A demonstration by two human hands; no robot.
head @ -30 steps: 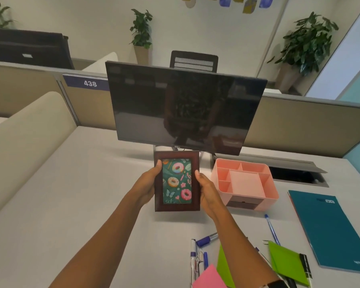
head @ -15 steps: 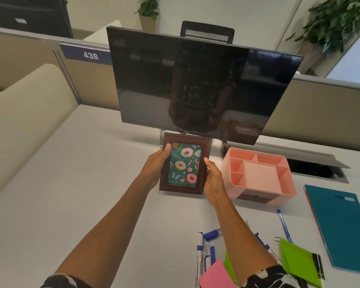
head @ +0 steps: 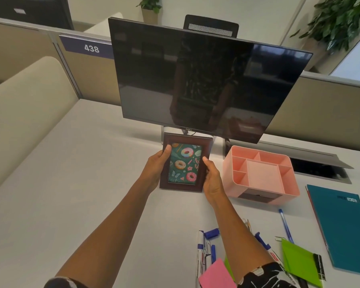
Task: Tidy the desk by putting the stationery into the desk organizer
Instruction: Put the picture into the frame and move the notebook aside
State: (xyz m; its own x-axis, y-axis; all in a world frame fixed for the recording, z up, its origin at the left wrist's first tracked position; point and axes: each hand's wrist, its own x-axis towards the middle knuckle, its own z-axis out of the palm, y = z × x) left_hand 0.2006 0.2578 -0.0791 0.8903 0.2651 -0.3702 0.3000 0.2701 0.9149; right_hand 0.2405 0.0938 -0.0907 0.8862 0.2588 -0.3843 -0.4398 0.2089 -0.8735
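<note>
Both hands hold a dark brown picture frame [head: 184,166] with a doughnut print, upright under the monitor. My left hand [head: 155,170] grips its left edge and my right hand [head: 212,179] its right edge. To the right stands the pink desk organizer [head: 260,173], its compartments bare. Near me on the desk lie blue-capped markers and pens [head: 206,244], a blue pen [head: 286,226], pink sticky notes [head: 216,275] and green sticky notes [head: 299,262].
A black monitor [head: 202,80] hangs over the back of the white desk [head: 71,194]. A teal notebook [head: 345,227] lies at the right edge. An open cable hatch [head: 318,169] sits behind the organizer. Beige partitions [head: 21,109] bound the left and back.
The frame and both hands have moved away from me toward the monitor's foot. The camera has come closer and tilted down.
</note>
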